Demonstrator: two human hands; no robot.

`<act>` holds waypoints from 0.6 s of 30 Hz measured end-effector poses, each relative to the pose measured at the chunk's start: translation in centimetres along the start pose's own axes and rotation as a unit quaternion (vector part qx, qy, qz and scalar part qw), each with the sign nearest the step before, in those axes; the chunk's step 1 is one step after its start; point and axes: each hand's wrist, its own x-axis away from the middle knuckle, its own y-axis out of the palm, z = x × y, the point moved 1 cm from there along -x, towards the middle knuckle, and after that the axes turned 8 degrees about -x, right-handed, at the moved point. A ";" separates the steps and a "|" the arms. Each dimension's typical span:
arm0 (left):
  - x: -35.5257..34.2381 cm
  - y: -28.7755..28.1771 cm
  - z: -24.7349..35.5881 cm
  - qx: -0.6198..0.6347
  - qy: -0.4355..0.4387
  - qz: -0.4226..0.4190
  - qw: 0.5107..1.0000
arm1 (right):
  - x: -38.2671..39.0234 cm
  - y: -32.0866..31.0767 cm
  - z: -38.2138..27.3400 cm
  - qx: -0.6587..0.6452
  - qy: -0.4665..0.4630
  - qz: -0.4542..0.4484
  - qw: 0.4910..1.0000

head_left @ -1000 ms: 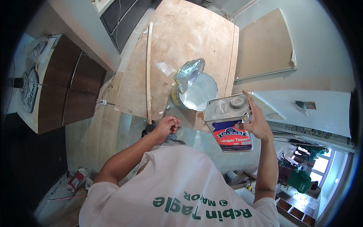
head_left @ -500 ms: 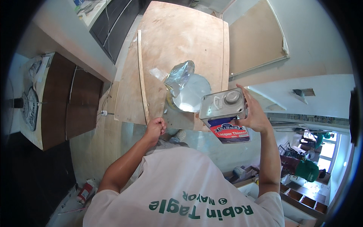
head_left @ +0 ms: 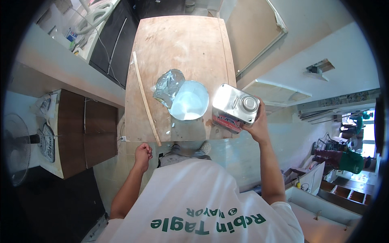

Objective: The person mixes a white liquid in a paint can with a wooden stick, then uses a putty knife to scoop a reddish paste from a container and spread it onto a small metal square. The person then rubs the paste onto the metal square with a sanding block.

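Observation:
My right hand (head_left: 257, 126) grips a rectangular metal can (head_left: 237, 106) by its right side, at the near right of a wooden board (head_left: 190, 44). The can is silver on top with a round spout, and its front is red and blue; whether its base touches the board I cannot tell. Left of it stands a wide round tin (head_left: 189, 101), pale inside, with a crumpled silvery sheet (head_left: 169, 87) at its upper left rim. My left hand (head_left: 143, 156) is closed in a fist just off the board's near edge; anything inside it is hidden. Near it lies a thin wooden strip (head_left: 146, 97).
Brown cabinets (head_left: 85, 129) and a fan (head_left: 18, 148) stand at the left. A counter with a white coiled hose (head_left: 97, 20) is at the far left. A panel (head_left: 255, 32) leans at the far right. A person in green (head_left: 351, 162) is in the right background.
My right hand and the can have come lower and nearer the board's right corner. My left hand has dropped back from the wooden strip's near end. The view has shifted.

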 end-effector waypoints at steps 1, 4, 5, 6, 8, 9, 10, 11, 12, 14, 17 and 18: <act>0.3 -0.3 -0.1 -0.009 0.010 0.009 1.000 | 0.3 0.1 1.0 -0.009 0.004 0.024 1.000; 1.1 -0.4 0.4 -0.036 0.034 0.038 0.998 | 0.9 0.7 3.9 -0.056 0.002 0.108 0.993; 1.5 0.1 0.9 -0.042 0.040 0.051 0.997 | 1.1 0.7 6.0 -0.001 -0.020 0.135 0.991; 1.9 0.5 1.4 -0.050 0.047 0.064 0.996 | 1.3 1.0 7.7 -0.004 -0.023 0.158 0.987; 2.7 1.0 2.1 -0.066 0.047 0.076 0.994 | 1.6 1.8 9.5 -0.010 -0.030 0.198 0.980; 3.0 1.3 2.4 -0.071 0.050 0.084 0.993 | 1.7 2.0 9.5 -0.020 -0.033 0.197 0.980; 3.2 1.6 2.8 -0.097 0.061 0.089 0.989 | 2.0 2.2 9.5 -0.031 -0.036 0.197 0.979; 3.4 1.8 3.3 -0.124 0.073 0.092 0.985 | 2.2 2.5 9.5 -0.041 -0.039 0.198 0.979; 3.5 2.0 3.4 -0.151 0.080 0.091 0.981 | 2.5 2.6 9.4 -0.052 -0.034 0.197 0.978; 2.8 2.2 4.3 -0.186 0.101 0.081 0.974 | 3.2 3.5 9.1 -0.073 -0.023 0.203 0.976; -0.8 3.1 5.7 -0.251 0.147 0.057 0.955 | 4.4 5.1 7.9 -0.046 -0.017 0.266 0.963; -2.3 3.1 5.6 -0.273 0.164 0.050 0.947 | 4.9 5.9 7.4 0.003 -0.018 0.284 0.959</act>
